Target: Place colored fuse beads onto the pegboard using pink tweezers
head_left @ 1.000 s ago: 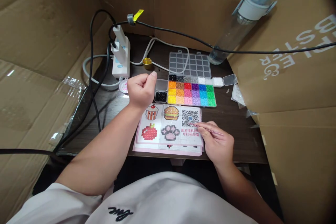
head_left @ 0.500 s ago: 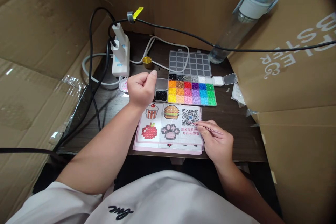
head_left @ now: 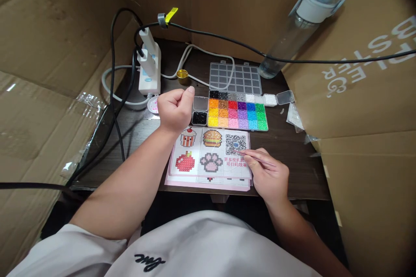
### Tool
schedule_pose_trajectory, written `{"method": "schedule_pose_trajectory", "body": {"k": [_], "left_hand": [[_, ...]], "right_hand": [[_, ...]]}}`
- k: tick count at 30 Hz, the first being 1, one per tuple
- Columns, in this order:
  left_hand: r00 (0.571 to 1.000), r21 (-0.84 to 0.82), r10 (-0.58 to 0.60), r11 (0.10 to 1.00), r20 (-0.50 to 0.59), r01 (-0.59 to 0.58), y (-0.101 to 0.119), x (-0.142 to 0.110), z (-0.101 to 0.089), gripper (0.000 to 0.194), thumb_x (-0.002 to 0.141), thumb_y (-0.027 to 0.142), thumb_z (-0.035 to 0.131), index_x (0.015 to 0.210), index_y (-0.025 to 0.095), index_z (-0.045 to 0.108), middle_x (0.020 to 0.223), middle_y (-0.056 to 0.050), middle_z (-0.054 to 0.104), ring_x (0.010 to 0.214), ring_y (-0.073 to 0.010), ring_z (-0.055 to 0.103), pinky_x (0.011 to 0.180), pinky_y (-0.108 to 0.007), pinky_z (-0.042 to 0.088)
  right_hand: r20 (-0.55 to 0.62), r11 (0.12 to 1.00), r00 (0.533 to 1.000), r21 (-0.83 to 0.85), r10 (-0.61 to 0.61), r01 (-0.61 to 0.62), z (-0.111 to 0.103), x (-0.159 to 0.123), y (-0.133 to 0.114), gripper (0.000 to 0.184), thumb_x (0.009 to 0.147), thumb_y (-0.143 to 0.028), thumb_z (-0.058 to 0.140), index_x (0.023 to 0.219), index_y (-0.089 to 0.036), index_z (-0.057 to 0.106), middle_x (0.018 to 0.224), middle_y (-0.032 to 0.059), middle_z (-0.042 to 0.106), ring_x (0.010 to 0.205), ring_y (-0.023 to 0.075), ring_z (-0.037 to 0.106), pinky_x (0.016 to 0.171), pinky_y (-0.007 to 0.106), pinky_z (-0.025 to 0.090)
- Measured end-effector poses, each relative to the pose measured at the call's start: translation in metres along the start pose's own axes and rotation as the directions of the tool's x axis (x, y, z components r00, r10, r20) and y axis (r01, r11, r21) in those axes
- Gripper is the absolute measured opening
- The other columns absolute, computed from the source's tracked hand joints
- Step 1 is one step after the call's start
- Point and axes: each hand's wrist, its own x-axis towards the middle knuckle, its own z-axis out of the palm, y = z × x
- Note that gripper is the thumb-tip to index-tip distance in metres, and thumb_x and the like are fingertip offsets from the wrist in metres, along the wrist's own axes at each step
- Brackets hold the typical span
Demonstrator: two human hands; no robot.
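Pink tweezers (head_left: 267,162), slim and tapering, sit pinched in the closed fingers of the right hand (head_left: 269,177) at three o'clock of the pixel-pattern sheet (head_left: 208,149), tips over its printed QR code (head_left: 235,143). They look light, stiff and springy, probably best gripped mid-shaft. At the sheet's ten-to-eleven o'clock, the left hand (head_left: 175,111) is curled into a fist, though whether it encloses anything I cannot tell.

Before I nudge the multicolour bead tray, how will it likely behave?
The bead tray has straight edges, suggesting it's fairly stiff. Wide and low, it seems unlikely to tip over. Its uncovered beads would probably spill if tilted.
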Motion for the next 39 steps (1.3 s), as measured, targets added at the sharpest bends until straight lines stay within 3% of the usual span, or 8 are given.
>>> {"method": "schedule_pose_trajectory", "body": {"k": [7, 18, 39], "left_hand": [[1.000, 0.045, 0.027, 0.999, 0.007, -0.027, -0.0019, -0.0005, -0.0002, 0.055, 0.086, 0.036, 0.061, 0.042, 0.018, 0.032, 0.039, 0.005, 0.028, 0.040, -0.0061, 0.023, 0.043, -0.032, 0.016], [1.000, 0.025, 0.012, 1.000, 0.003, -0.012, 0.0020, -0.0004, -0.0009, 0.054, 0.085, 0.033, 0.060, 0.042, 0.018, 0.032, 0.040, 0.005, 0.027, 0.040, -0.0060, 0.024, 0.042, -0.031, 0.016], [1.000, -0.037, -0.017, 0.999, 0.013, 0.018, -0.0029, -0.0009, -0.0044, 0.057, 0.088, 0.045, 0.057, 0.043, 0.018, 0.034, 0.042, 0.004, 0.030, 0.041, -0.0067, 0.027, 0.043, -0.031, 0.018]], "right_hand": [[-0.021, 1.000, 1.000, 0.028, -0.012, 0.013, -0.0017, -0.0006, -0.0021, 0.016, 0.083, -0.015, 0.068, 0.092, -0.025, 0.078, 0.088, 0.0037, 0.076, 0.079, 0.0168, 0.066, 0.069, 0.031, 0.054], [0.008, 0.999, 0.999, 0.020, -0.033, 0.033, -0.0025, -0.0007, -0.0021, 0.016, 0.083, -0.014, 0.068, 0.090, -0.025, 0.077, 0.086, 0.0032, 0.076, 0.078, 0.0179, 0.066, 0.071, 0.033, 0.054], [0.016, 0.999, 0.999, -0.014, -0.032, 0.032, -0.0013, 0.0006, -0.0037, 0.013, 0.084, -0.018, 0.067, 0.089, -0.024, 0.077, 0.085, 0.0046, 0.076, 0.076, 0.0185, 0.066, 0.069, 0.033, 0.056]]}}
